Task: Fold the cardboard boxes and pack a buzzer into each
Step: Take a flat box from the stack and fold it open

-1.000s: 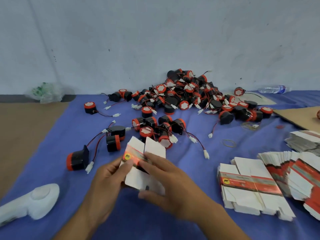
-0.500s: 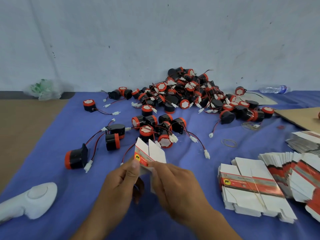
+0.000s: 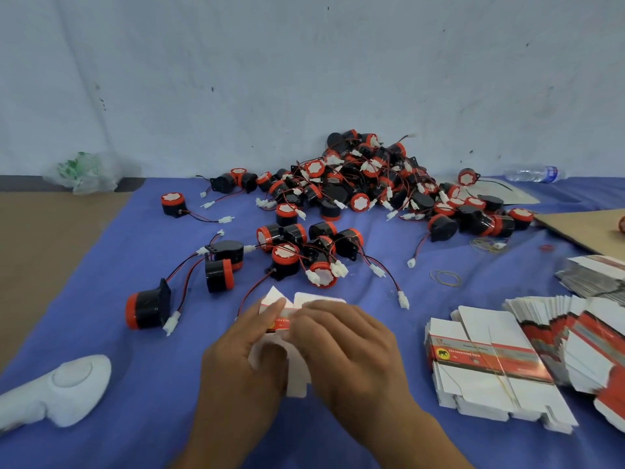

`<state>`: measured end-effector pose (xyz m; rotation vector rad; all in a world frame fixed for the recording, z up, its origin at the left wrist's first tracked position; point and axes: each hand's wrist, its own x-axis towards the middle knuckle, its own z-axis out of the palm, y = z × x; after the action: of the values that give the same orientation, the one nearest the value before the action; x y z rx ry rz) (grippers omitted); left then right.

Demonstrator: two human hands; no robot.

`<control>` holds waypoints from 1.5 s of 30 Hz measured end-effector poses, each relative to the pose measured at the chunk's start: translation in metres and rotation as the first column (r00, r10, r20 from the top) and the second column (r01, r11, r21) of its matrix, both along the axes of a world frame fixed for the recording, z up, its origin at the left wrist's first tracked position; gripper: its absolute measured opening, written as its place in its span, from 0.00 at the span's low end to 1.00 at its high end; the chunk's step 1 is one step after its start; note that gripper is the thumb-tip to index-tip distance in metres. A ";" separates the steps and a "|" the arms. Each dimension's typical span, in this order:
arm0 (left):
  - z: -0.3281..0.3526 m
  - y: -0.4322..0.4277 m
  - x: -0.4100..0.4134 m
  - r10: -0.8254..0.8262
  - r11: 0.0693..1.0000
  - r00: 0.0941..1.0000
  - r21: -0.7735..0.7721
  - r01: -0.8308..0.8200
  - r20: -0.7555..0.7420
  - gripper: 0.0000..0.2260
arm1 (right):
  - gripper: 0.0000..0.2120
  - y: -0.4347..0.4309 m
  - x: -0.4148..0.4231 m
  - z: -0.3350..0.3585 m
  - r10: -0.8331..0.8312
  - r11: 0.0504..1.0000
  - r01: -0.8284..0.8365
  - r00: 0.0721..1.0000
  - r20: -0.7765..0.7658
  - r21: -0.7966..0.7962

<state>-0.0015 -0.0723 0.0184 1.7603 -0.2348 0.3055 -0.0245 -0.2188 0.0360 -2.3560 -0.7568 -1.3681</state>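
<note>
Holding a cardboard box [image 3: 297, 382] between them just above the blue cloth [image 3: 101, 299], both hands sit at the near middle of the scene. The left hand [image 3: 243, 353] pinches the box's left edge, thumb on its red band. The right hand [image 3: 345, 350] lies over the right side with fingers curled round it, so only white flaps show at the box's near and far ends.

To the near left a white plastic tool [image 3: 61, 390] lies on the cloth. To the near right is a bundle of flat boxes [image 3: 487, 367] with a thin band across it, and beside it a fanned stack of more flat boxes [image 3: 575, 319].

Farther out, a lone buzzer [image 3: 145, 308], black with a red cap, lies on its side at left, wires trailing. A small cluster of buzzers [image 3: 297, 252] sits just beyond the hands, and a rubber band [image 3: 445, 277] lies to their right. Against the far wall is the big heap of buzzers [image 3: 365, 177], with a water bottle [image 3: 531, 173] at far right and a crumpled plastic bag [image 3: 84, 172] at far left.
</note>
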 end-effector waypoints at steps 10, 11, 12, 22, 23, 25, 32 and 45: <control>-0.001 0.001 0.000 0.116 0.990 0.991 0.072 -0.120 0.069 0.27 | 0.29 -0.013 0.007 -0.015 0.162 0.871 0.210 0.730 -0.664 0.444; -0.002 0.002 0.000 0.142 0.979 0.983 0.128 -0.156 0.113 0.26 | 0.31 -0.013 0.005 -0.012 0.175 0.868 0.201 0.732 -0.659 0.454; -0.003 0.003 0.000 0.163 0.968 0.975 0.165 -0.187 0.148 0.24 | 0.33 -0.013 0.003 -0.011 0.193 0.876 0.177 0.724 -0.662 0.449; -0.008 -0.016 -0.015 -0.071 0.974 0.921 0.226 -0.018 0.382 0.22 | 0.21 -0.003 0.004 -0.015 0.178 0.790 0.285 0.740 -0.648 0.543; -0.007 -0.019 -0.017 -0.110 0.954 0.911 0.299 -0.015 0.398 0.24 | 0.21 -0.004 0.004 -0.012 0.298 0.717 0.262 0.722 -0.624 0.646; -0.006 -0.020 -0.018 -0.145 0.894 0.897 0.444 -0.062 0.417 0.26 | 0.19 -0.009 0.003 -0.006 0.489 0.581 0.220 0.675 -0.552 0.784; 0.001 0.005 0.000 -0.281 0.919 0.956 0.311 0.243 0.085 0.23 | 0.21 -0.027 -0.003 -0.003 0.521 0.559 0.171 0.689 -0.504 0.812; -0.004 0.002 -0.004 -0.341 0.940 0.926 0.029 0.341 0.165 0.41 | 0.16 -0.020 -0.002 -0.003 0.315 0.525 0.333 0.779 -0.542 0.783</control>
<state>-0.0054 -0.0703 0.0140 1.6588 -0.6553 0.2000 -0.0262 -0.2386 0.0329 -1.7263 0.1758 -0.5578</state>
